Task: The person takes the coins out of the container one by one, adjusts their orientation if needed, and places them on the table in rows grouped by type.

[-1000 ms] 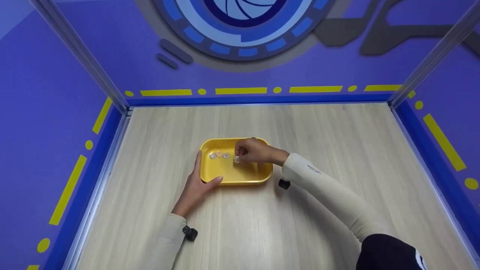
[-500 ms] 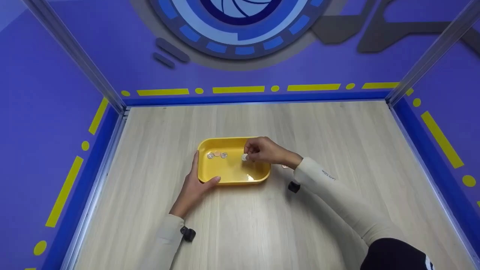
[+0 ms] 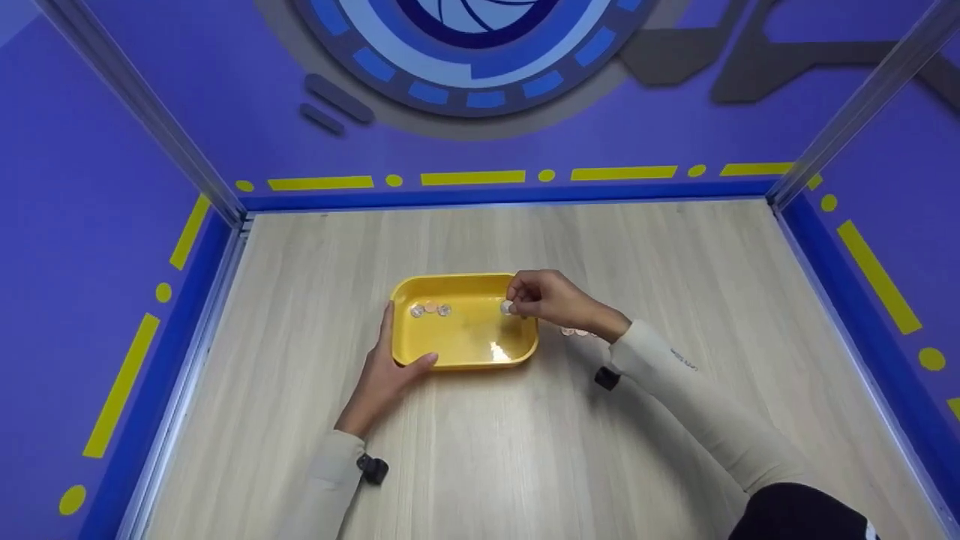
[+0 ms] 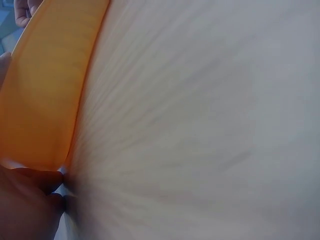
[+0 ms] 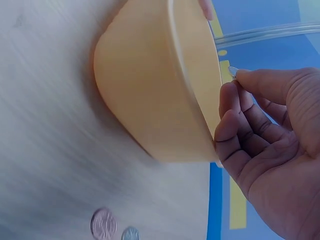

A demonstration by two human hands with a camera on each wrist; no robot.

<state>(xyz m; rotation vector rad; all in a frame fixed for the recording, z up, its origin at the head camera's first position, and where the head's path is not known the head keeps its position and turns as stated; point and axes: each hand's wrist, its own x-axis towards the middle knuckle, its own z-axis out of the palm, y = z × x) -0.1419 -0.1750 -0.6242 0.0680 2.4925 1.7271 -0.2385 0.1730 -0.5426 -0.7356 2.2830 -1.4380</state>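
A yellow plastic tray (image 3: 472, 357) with rounded corners sits on the table. My left hand (image 3: 386, 384) holds its left end, with the thumb at the front rim and the fingers along the left wall. Over the right end of the tray, my right hand (image 3: 551, 296) pinches a silver coin (image 5: 233, 71) between thumb and fingertip; the other fingers are curled. Inside the tray, near the back left, lie a silver coin (image 3: 418, 310), a copper coin (image 3: 430, 307) and another silver coin (image 3: 444, 310) in a row.
Right of the tray, partly under the right wrist, a copper coin (image 3: 568, 331) lies on the wooden table (image 3: 480, 465) in a short row of coins. Blue-purple panels (image 3: 480, 150) with metal corner posts enclose the table at the back and sides.
My right hand has moved right with the silver coin, from the middle of the tray to its right end. Coins on the table beside the tray have come into view. The left hand keeps its hold.
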